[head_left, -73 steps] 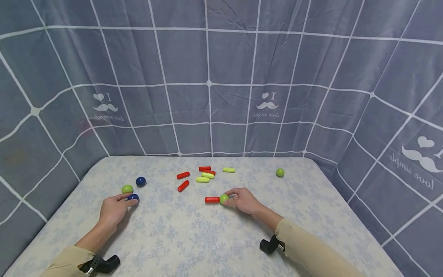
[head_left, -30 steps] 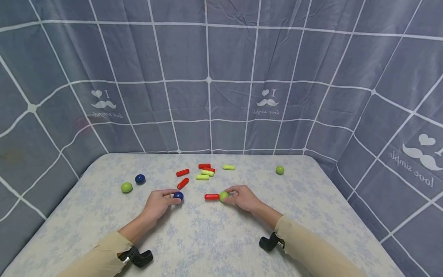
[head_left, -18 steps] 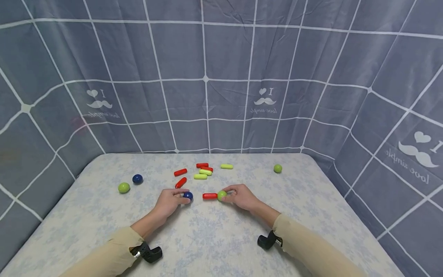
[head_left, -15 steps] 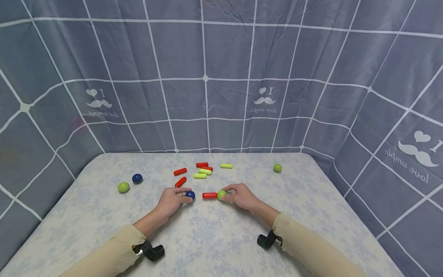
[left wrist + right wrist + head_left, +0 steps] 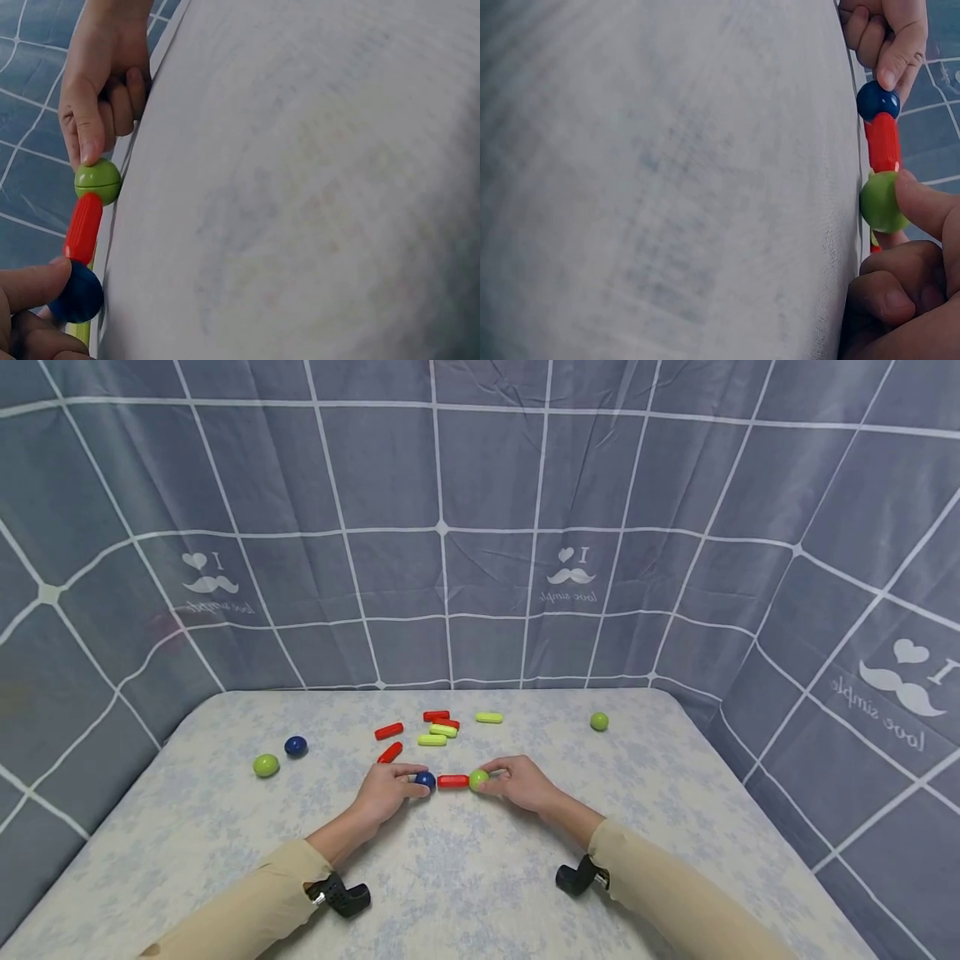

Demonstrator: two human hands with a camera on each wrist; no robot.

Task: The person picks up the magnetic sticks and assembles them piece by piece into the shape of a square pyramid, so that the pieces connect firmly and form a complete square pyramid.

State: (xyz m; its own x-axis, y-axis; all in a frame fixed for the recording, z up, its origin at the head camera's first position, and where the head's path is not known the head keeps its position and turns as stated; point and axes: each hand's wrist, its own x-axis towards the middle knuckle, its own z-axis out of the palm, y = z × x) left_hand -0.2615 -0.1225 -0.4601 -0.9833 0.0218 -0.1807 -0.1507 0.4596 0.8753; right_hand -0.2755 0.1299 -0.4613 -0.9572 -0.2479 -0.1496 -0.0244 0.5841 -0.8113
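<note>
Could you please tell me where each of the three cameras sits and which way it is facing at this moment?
Head: worn on the head, looking forward and down at the table; shows both sleeved forearms, left hand and right hand.
Left wrist: low beside the left hand, facing along the table towards the right hand.
Right wrist: low beside the right hand, facing the left hand.
Shared: all show the blue ball, red rod and green ball in one touching line.

Left hand [image 5: 386, 789] and right hand [image 5: 521, 782] rest low, fingers seemingly pinched.
</note>
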